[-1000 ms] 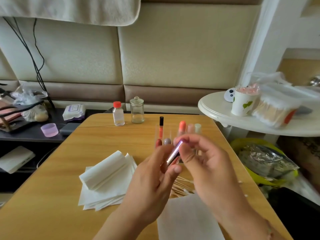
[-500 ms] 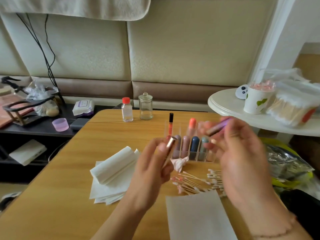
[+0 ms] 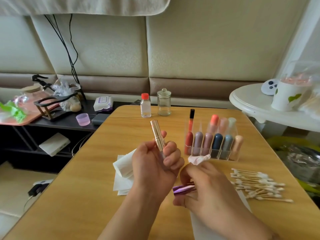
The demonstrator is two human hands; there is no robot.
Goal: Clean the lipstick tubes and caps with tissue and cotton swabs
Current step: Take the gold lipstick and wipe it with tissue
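Your left hand [image 3: 155, 163] grips the slim gold metal lipstick tube [image 3: 157, 135] by its lower end, fingers curled round it, so that the tube stands nearly upright with its top leaning slightly toward 11 o'clock. Its upper barrel is shiny rose-gold with a thin band near the top; the part inside your fingers looks clear or silvery. No cap is on it.

At 5 o'clock from the tube, your right hand [image 3: 206, 186] is closed round the glossy purple metallic cap [image 3: 183, 189], which lies roughly level with its open end pointing toward 9 o'clock. Only that end shows; the rest is hidden under your fingers.

Just beyond your right hand, at 12 o'clock, a crumpled pink-stained tissue wad [image 3: 199, 159] lies on the wooden table [image 3: 86, 196], touching the front of the clear acrylic organiser [image 3: 212, 154] that holds capped lipsticks in red, mauve, navy, grey-blue and peach.

At 3 o'clock from your right hand lies a loose pile of wooden-stemmed cotton swabs [image 3: 256, 186]. At 9 o'clock from your left hand sits a stack of folded white tissues [image 3: 123, 168], partly hidden by your wrist.

At the table's far edge stand a small clear bottle with a red cap [image 3: 145, 105] and a lidded glass jar [image 3: 164, 102].
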